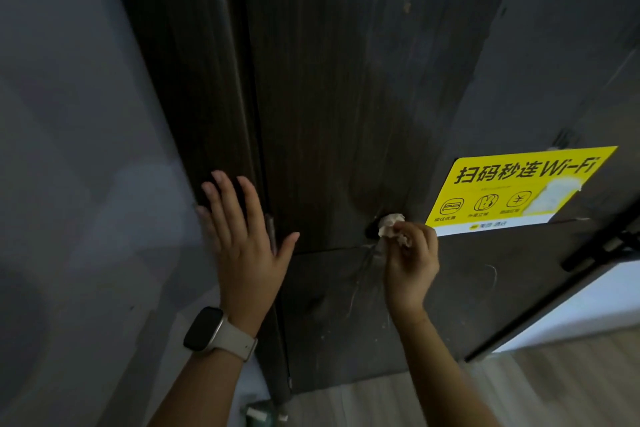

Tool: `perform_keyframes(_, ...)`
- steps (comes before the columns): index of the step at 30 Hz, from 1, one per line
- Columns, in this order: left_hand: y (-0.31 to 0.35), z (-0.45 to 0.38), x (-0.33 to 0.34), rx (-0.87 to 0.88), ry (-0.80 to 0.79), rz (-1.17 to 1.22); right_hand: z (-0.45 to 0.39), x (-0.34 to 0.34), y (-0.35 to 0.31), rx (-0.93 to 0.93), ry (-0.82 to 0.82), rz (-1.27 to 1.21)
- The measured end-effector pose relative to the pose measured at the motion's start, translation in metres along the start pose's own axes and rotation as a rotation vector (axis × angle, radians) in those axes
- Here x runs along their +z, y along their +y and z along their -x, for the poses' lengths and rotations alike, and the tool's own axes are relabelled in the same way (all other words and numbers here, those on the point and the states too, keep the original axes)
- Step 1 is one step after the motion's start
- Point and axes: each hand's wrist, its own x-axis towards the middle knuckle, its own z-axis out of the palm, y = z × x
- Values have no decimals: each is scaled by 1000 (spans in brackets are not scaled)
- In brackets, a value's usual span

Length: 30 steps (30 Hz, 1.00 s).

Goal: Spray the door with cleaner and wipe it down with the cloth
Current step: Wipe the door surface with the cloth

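STEP: wiping | right hand (410, 263) pinched small crumpled white cloth (389, 224) against dark wood-grain door (346, 97), beside yellow Wi-Fi sticker (519, 187); left hand (242, 236) flat, fingers spread, on door edge | HANDLING: cloth likely soft, light; keep it bunched at fingertips

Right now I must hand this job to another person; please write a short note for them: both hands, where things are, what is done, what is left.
Left hand: open, flat on the door frame.
Right hand: grip pinches the cloth, pressed on the dark door beside the yellow Wi-Fi sticker.
Spray bottle: not clearly in view.
Done: cannot tell; wiping is at mid-door.
Left: probably wipe the remaining door.
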Motion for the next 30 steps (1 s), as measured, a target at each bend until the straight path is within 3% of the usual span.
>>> perform_keyframes(3, -2, -1, 5, -3, -20, -47, 26, 24, -20, 86, 62, -85)
perform_keyframes(9, -2, -3, 9, 0, 18, -83, 74, 60, -51, -79, -272, -144)
perform_keyframes(11, -3, -4, 10, -2, 21, -78, 64, 50, -41, -153, -307, -134)
perform_keyframes(13, -3, -4, 11, -1, 18, -71, 47, 32, -21, -106, -215, -121)
perform_keyframes(17, -1, -3, 12, -17, 32, -78, 10, 0, 26, 147, 127, -63)
perform_keyframes(21, 1, -3, 12, -14, 56, -70, 16, 14, 19, 247, 232, -41)
perform_keyframes(24, 0, -4, 12, -12, 58, -62, 49, 40, -9, 182, 140, -112)
perform_keyframes(27, 1, -4, 12, -10, 56, -50, 81, 61, -35, 44, -105, -144)
perform_keyframes(30, 0, -4, 11, 1, 52, -49, 84, 63, -38, -83, -242, -145)
